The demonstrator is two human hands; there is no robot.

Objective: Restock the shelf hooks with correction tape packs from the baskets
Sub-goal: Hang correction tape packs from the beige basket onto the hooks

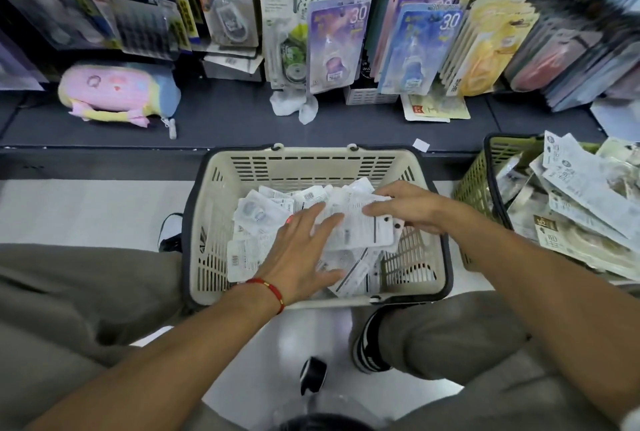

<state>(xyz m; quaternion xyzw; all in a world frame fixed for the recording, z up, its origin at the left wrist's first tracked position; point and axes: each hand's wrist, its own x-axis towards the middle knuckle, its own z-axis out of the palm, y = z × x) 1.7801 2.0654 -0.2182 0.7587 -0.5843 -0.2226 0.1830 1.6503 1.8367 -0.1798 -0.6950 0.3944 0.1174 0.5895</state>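
Baskets: I count two, a beige basket (242,167) on the floor straight ahead of me and a green basket (478,185) to its right, both holding loose white packs (263,212), too jumbled to count. My left hand (298,250) lies flat on the beige basket's pile, fingers (329,226) straight and spread, gripping nothing. My right hand (412,209) curls its fingers round the top edge of one pack (360,226) above the pile. More carded packs hang in rows on the shelf (221,119) behind. One plush toy (117,91) sits at the shelf's left.
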